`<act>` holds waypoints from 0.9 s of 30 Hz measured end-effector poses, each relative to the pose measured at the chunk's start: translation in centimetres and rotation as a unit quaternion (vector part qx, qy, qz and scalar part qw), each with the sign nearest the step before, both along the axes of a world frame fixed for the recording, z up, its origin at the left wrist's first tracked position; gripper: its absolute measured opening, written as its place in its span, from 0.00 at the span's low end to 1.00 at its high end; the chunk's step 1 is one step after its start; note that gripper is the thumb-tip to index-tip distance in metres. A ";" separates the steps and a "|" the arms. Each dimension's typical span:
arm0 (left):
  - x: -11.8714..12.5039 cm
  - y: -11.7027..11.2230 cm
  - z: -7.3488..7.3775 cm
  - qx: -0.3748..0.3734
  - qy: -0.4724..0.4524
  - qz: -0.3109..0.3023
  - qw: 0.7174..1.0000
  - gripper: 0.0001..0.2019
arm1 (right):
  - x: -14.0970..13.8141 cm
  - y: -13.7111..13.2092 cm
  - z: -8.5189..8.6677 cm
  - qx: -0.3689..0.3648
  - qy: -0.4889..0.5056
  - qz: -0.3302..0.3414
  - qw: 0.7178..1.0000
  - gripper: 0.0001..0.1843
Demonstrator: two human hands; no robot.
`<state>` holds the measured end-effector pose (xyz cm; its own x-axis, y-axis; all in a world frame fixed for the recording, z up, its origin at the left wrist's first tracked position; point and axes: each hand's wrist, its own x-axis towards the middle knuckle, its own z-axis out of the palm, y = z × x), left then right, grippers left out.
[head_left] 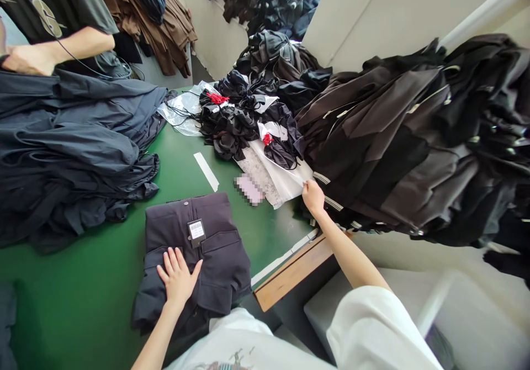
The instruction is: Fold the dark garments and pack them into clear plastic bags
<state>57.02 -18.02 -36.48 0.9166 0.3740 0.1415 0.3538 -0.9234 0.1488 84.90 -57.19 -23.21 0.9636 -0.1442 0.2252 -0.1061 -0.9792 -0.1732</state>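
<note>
My left hand (179,275) lies flat with spread fingers on a folded dark garment (219,254) near the table's front edge. A hang tag (196,231) with a white barcode label rests on that garment, just beyond my fingertips. Off to the right, my right hand (313,197) is closed on the edge of a white plastic sheet (295,186). The sheet lies partly over a greyish, marbled board or paper (259,168). Black fabric pieces with red ties (267,138) sit on the sheet's far end.
The green table (182,165) carries a white strip (206,172) and a pixelated pinkish item (249,189). Dark garments (70,149) are heaped at left, where another person's arm (62,52) reaches in. More dark garments (406,138) hang over the right side. A clear plastic bag (184,110) lies farther back.
</note>
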 end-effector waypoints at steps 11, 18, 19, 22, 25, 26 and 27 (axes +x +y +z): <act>-0.4 0.4 0.1 -0.020 0.022 0.001 1.000 0.42 | 2.3 4.0 8.9 0.169 -0.166 0.081 0.968 0.13; 2.2 1.1 6.6 -0.261 0.201 0.097 0.939 0.40 | -2.2 8.7 17.8 0.166 -0.232 0.164 0.944 0.13; 2.8 0.7 8.5 -0.342 0.206 0.105 0.911 0.37 | -4.0 9.4 19.1 0.161 -0.249 0.193 0.935 0.12; 4.0 -1.6 15.1 -0.607 0.153 0.012 0.780 0.28 | -10.7 11.5 21.5 0.112 -0.277 0.299 0.906 0.11; 3.8 -4.7 21.5 -0.638 -0.003 -0.093 0.764 0.23 | -17.0 12.8 20.8 0.080 -0.217 0.407 0.884 0.14; 3.6 -5.5 23.2 -0.580 -0.093 -0.117 0.801 0.20 | -18.6 13.1 20.0 0.089 -0.197 0.425 0.879 0.15; 3.4 -6.2 24.7 -0.505 -0.173 -0.151 0.832 0.19 | -19.9 13.2 19.2 0.105 -0.181 0.430 0.878 0.15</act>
